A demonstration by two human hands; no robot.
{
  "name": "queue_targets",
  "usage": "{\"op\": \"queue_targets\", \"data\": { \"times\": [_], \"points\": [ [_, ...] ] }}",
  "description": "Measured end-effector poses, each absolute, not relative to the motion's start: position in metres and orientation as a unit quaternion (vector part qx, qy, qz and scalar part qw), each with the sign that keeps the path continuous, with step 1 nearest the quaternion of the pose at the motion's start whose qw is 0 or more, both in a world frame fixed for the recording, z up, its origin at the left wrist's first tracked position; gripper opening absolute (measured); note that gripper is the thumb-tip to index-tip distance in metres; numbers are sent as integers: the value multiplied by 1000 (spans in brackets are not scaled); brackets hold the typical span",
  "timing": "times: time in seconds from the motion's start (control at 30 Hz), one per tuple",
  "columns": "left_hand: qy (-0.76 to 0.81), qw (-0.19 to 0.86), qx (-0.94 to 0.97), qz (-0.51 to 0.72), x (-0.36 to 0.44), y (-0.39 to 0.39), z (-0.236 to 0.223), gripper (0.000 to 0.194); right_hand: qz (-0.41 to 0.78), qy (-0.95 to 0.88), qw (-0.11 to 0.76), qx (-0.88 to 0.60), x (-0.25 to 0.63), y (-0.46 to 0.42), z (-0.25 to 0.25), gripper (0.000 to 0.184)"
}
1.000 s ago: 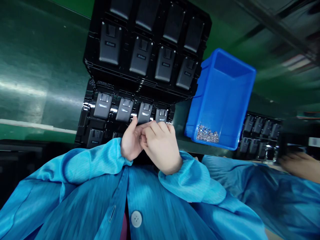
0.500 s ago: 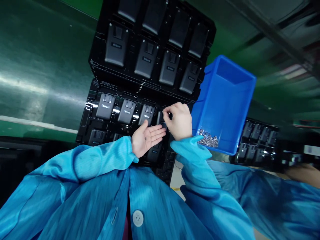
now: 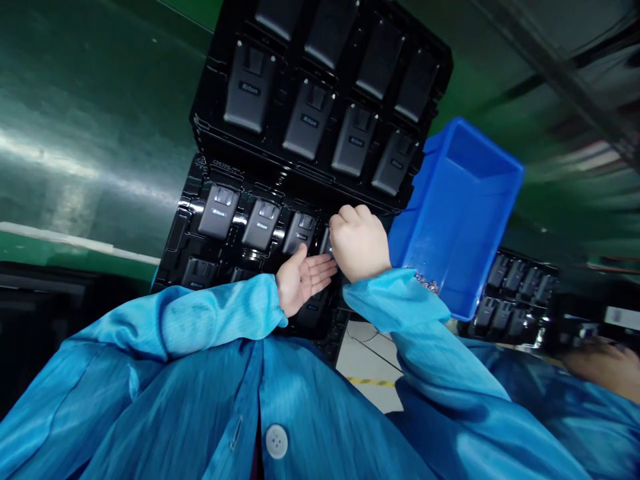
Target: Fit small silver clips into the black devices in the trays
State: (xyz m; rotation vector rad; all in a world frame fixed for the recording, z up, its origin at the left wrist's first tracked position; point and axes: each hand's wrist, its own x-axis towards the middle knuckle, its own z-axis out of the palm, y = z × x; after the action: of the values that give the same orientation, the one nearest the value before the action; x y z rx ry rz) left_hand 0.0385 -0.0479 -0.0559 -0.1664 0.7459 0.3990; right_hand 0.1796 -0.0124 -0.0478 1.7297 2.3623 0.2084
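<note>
My left hand (image 3: 306, 279) lies palm up over the front tray, fingers stretched out flat. A tiny dark piece rests on its palm, too small to name. My right hand (image 3: 358, 244) is closed, knuckles up, over the rightmost grey device (image 3: 327, 241) in the tray's upper row. The fingertips are hidden, so what they pinch cannot be seen. To the left sit more black-grey devices marked "Riton", among them one beside my thumb (image 3: 299, 233), a middle one (image 3: 261, 225) and a left one (image 3: 219, 212). They lie in the black moulded tray (image 3: 173, 233).
Behind stands a raised black tray (image 3: 270, 150) with several more devices. At right a blue bin (image 3: 407, 230) holds small shiny metal parts (image 3: 426, 283), partly covered by my sleeve. Farther right are another device tray (image 3: 520, 293) and a co-worker's blurred hand (image 3: 603, 363).
My right hand has turned over, knuckles now up and its fingertips out of sight. My left hand stays flat. The view has shifted slightly, and my right sleeve covers more of the metal parts.
</note>
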Motion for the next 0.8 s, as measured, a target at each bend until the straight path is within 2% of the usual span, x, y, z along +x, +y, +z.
{"op": "queue_targets", "data": {
  "times": [0.2,0.57,0.7,0.8],
  "points": [
    [354,911,-73,200,40,-51,-60,72,44,792,106,600,177,-17,-51,27],
    [353,911,-69,200,40,-52,-59,73,47,785,30,617,196,-56,-70,42],
    [359,910,-64,198,39,-51,-57,74,44,768,26,639,195,-61,-68,46],
    [348,912,-72,205,34,-48,-54,76,36,758,-23,651,189,-63,-56,47]
  ]
}}
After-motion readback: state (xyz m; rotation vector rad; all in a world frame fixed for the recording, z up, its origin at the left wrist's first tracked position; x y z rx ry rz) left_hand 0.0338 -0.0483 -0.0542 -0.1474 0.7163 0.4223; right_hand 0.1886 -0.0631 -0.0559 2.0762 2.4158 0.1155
